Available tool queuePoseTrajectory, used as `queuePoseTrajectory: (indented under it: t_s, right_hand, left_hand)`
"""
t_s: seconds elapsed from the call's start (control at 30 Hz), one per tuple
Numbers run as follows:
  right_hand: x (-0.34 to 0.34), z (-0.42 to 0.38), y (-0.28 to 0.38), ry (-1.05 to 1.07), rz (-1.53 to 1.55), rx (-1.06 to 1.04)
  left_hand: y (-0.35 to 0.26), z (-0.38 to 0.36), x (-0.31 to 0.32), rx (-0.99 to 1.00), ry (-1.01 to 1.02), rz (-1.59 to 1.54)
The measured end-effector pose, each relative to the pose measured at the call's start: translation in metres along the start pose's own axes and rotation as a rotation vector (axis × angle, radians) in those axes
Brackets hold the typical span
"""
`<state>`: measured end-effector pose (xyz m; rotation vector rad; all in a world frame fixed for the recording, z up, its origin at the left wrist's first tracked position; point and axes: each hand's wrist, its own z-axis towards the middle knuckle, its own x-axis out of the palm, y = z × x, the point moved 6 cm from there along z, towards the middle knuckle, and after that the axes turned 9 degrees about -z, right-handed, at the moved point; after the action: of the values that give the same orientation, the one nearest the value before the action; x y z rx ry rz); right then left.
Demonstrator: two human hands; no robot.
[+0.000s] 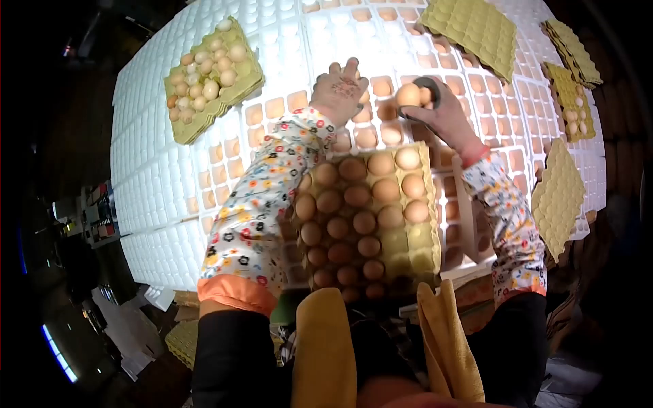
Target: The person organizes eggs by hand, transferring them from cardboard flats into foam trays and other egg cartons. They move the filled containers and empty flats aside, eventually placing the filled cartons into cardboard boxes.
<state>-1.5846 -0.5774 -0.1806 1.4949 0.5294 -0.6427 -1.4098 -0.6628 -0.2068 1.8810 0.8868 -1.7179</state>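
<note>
My right hand (442, 112) is closed around brown eggs (409, 95), at least two of them, above the white foam trays. My left hand (338, 92) reaches palm down over the cells, fingers apart, close to an egg (364, 97) beside its thumb side. What lies under the palm is hidden. Nearest my body is a yellow-green pulp egg tray (425, 253), filled with rows of brown eggs (356, 196) except for some bare cups at its lower right.
White foam trays (156, 177) cover the table, many cells holding eggs. A stacked pulp tray of paler eggs (204, 80) stands at upper left. Other pulp trays lie at the upper right (476, 34) and right edge (559, 200). A white divider (466, 211) stands beside my tray.
</note>
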Motion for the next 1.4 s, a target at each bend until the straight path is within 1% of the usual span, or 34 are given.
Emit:
queuePoseTrajectory:
  t_s: [0.07, 0.13, 0.17, 0.2, 0.27, 0.3, 0.33, 0.4, 0.47, 0.5, 0.53, 0.57, 0.6, 0.67, 0.7, 0.73, 0.77, 0.8, 0.83, 0.87, 0.9, 0.93, 1.0, 1.03, 1.07, 1.1, 1.13, 1.2, 1.23, 1.27, 1.3, 1.33, 1.37, 1.4]
  right_hand:
    - [0.030, 0.069, -0.011, -0.065, -0.285, 0.045]
    - [0.061, 0.127, -0.029, -0.022, -0.599, 0.042]
    - [0.071, 0.148, -0.036, 0.033, -0.721, -0.040]
    - [0.073, 0.165, -0.037, 0.184, -0.725, -0.007]
    - [0.071, 0.182, -0.027, 0.333, -0.777, -0.151]
    - [0.079, 0.192, -0.038, 0.300, -0.659, -0.255]
    - [0.080, 0.199, -0.028, 0.363, -0.564, -0.310]
    - [0.088, 0.217, -0.024, 0.534, -0.718, -0.159]
    - [0.096, 0.239, -0.017, 0.487, -0.709, -0.204]
    - [0.098, 0.245, -0.016, 0.237, -0.569, -0.200]
    - [0.109, 0.249, -0.019, 0.047, -0.461, -0.208]
    - [0.123, 0.244, -0.016, -0.002, -0.231, -0.239]
    - [0.135, 0.230, -0.004, 0.062, -0.410, -0.182]
    - [0.152, 0.219, -0.008, 0.034, -0.535, -0.215]
    - [0.155, 0.212, -0.024, -0.077, -0.465, -0.295]
    - [0.136, 0.190, -0.013, -0.076, -0.357, -0.298]
    - [0.117, 0.167, -0.001, -0.074, -0.249, -0.301]
    - [0.083, 0.120, 0.037, 0.043, -0.107, -0.226]
    - [0.072, 0.081, 0.047, 0.135, 0.023, -0.253]
    - [0.063, 0.039, 0.061, 0.345, 0.096, -0.162]
    - [0.065, 0.000, 0.062, 0.402, -0.066, -0.327]
    - [0.067, -0.032, 0.063, 0.452, -0.231, -0.483]
    - [0.066, -0.060, 0.051, 0.470, -0.396, -0.407]
    - [0.063, -0.074, 0.050, 0.480, -0.474, -0.364]
    - [0.056, -0.082, 0.059, 0.394, -0.491, -0.365]
    - [0.053, -0.091, 0.064, 0.337, -0.569, -0.430]
    - [0.050, -0.100, 0.067, 0.278, -0.643, -0.495]
    - [0.035, -0.111, 0.068, 0.290, -0.681, -0.485]
    - [0.031, -0.110, 0.061, 0.225, -0.648, -0.505]
    - [0.028, -0.109, 0.053, 0.164, -0.614, -0.514]
    - [0.022, -0.107, 0.051, 0.179, -0.552, -0.447]
    - [0.018, -0.102, 0.045, 0.209, -0.489, -0.363]
    - [0.019, -0.095, 0.037, 0.204, -0.421, -0.343]
    - [0.019, -0.093, 0.044, 0.237, -0.489, -0.315]
  left_hand:
    - [0.015, 0.033, 0.014, 0.014, 0.177, -0.031]
    - [0.031, 0.049, 0.019, 0.053, 0.289, -0.034]
    - [0.045, 0.059, 0.026, 0.046, 0.249, -0.101]
    - [0.059, 0.066, 0.036, 0.035, 0.212, -0.174]
    - [0.085, 0.078, 0.035, 0.004, 0.131, -0.608]
    - [0.093, 0.081, 0.042, -0.015, 0.054, -0.721]
    - [0.089, 0.077, 0.031, -0.048, 0.085, -0.639]
    - [0.087, 0.082, 0.044, 0.042, -0.108, -0.506]
    - [0.091, 0.072, 0.037, -0.095, -0.484, -0.582]
    - [0.095, 0.066, 0.038, -0.084, -0.717, -0.623]
    - [0.097, 0.065, 0.056, -0.117, -0.790, -0.447]
    - [0.100, 0.066, 0.076, -0.154, -0.631, -0.372]
    - [0.101, 0.065, 0.080, -0.120, -0.641, -0.413]
    - [0.096, 0.040, 0.049, -0.253, -0.631, -0.457]
    - [0.090, 0.020, 0.032, -0.182, -0.710, -0.550]
    - [0.076, -0.008, 0.010, -0.165, -0.661, -0.599]
    - [0.057, -0.036, -0.005, -0.038, -0.600, -0.739]
    - [0.034, -0.061, -0.009, 0.078, -0.404, -0.844]
    - [0.007, -0.090, -0.002, 0.166, -0.311, -0.884]
    - [-0.022, -0.121, -0.009, 0.213, -0.277, -0.654]
    - [-0.041, -0.134, 0.017, 0.252, -0.091, -0.553]
    - [-0.048, -0.142, 0.020, 0.286, -0.218, -0.551]
    - [-0.061, -0.148, 0.016, 0.251, -0.321, -0.401]
    - [-0.070, -0.145, 0.012, 0.221, -0.265, -0.256]
    - [-0.077, -0.142, 0.010, 0.185, -0.206, -0.110]
    - [-0.085, -0.145, 0.011, 0.235, -0.231, 0.103]
    - [-0.086, -0.145, 0.014, 0.184, -0.172, 0.047]
    - [-0.086, -0.141, 0.018, 0.084, -0.050, -0.069]
    - [-0.078, -0.132, 0.022, 0.026, 0.009, -0.210]
    - [-0.073, -0.143, -0.003, -0.025, 0.058, -0.262]
    - [-0.064, -0.137, 0.014, 0.028, -0.023, -0.278]
    - [-0.059, -0.137, 0.004, -0.012, 0.061, -0.341]
    - [-0.056, -0.144, -0.005, -0.053, 0.052, -0.269]
    - [-0.051, -0.142, -0.002, -0.103, 0.159, -0.261]
